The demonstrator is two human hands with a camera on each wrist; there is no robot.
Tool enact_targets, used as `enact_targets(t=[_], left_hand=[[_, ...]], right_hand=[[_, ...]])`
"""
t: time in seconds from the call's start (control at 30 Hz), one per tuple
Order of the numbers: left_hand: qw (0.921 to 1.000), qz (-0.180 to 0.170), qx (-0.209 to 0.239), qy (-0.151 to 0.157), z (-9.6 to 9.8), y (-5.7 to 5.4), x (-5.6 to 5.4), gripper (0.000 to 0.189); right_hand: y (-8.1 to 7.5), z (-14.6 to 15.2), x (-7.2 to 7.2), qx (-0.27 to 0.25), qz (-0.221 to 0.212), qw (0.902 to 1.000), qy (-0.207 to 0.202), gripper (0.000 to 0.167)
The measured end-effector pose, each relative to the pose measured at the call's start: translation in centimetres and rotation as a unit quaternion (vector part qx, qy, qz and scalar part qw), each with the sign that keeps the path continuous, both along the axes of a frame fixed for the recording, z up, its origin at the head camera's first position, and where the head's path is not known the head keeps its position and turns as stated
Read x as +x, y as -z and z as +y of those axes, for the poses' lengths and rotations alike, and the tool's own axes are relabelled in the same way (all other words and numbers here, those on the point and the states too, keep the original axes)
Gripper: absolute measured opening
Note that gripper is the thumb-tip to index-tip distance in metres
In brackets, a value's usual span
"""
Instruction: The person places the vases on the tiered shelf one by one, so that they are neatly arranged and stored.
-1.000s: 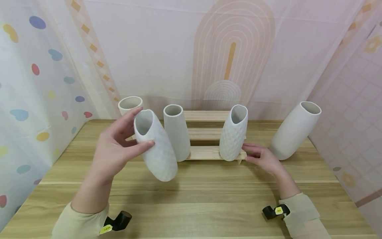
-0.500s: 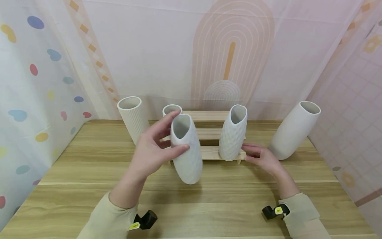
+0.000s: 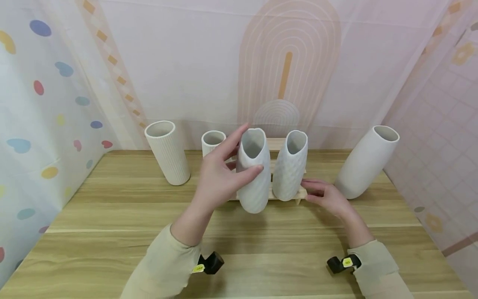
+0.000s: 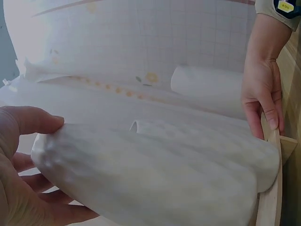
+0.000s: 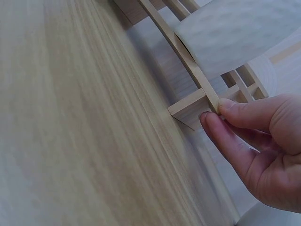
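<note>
My left hand (image 3: 218, 178) grips a white dimpled vase (image 3: 254, 187) near its notched rim, thumb in front and fingers behind. The vase is upright and overlaps the front of the stepped wooden rack (image 3: 276, 143); in the left wrist view its base is close to the front shelf. Beside it on that shelf stands a second dimpled vase (image 3: 288, 178) with a similar rim. My right hand (image 5: 263, 146) pinches the end of the front shelf between thumb and fingers, next to a short wooden leg (image 5: 187, 102). Behind my left hand, a plain round-mouthed vase (image 3: 207, 149) is mostly hidden.
A ribbed vase (image 3: 171, 158) stands on the wooden table (image 3: 112, 241) at the left of the rack. On the right, beyond my right hand, is a tall smooth vase (image 3: 366, 166). Printed curtains (image 3: 186, 62) hang at the back and both sides.
My left hand has carried the dimpled vase rightward, from in front of the plain vase to beside the second dimpled one, and straightened it from a tilt. My right hand has stayed at the rack's end.
</note>
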State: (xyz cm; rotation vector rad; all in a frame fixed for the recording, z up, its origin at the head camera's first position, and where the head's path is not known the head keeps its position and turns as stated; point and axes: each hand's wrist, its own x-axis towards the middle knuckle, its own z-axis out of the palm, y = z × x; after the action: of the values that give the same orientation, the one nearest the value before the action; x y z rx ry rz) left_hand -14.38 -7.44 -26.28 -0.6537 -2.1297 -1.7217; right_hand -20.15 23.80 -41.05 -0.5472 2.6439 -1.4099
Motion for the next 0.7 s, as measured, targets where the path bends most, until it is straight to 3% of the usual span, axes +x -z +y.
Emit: enact_targets(t=[0.23, 0.47, 0.7], left_hand=[[0.9995, 0.023, -0.003, -0.022, 1.1, -0.8, -1.2, 0.079], [0.998, 0.024, -0.016, -0.057, 1.9, -1.7, -2.6, 0.079], [0.9961, 0.045, -0.015, -0.075, 2.7, -1.6, -4.2, 0.076]], right_hand=[[-0.1, -0.1, 0.1, 0.0, -0.004, 1.0, -0.001, 0.044], [0.1, 0.0, -0.1, -0.011, -0.004, 0.9999, -0.008, 0.044], [0.2, -0.1, -0.2, -0.007, 0.002, 0.9999, -0.008, 0.044]])
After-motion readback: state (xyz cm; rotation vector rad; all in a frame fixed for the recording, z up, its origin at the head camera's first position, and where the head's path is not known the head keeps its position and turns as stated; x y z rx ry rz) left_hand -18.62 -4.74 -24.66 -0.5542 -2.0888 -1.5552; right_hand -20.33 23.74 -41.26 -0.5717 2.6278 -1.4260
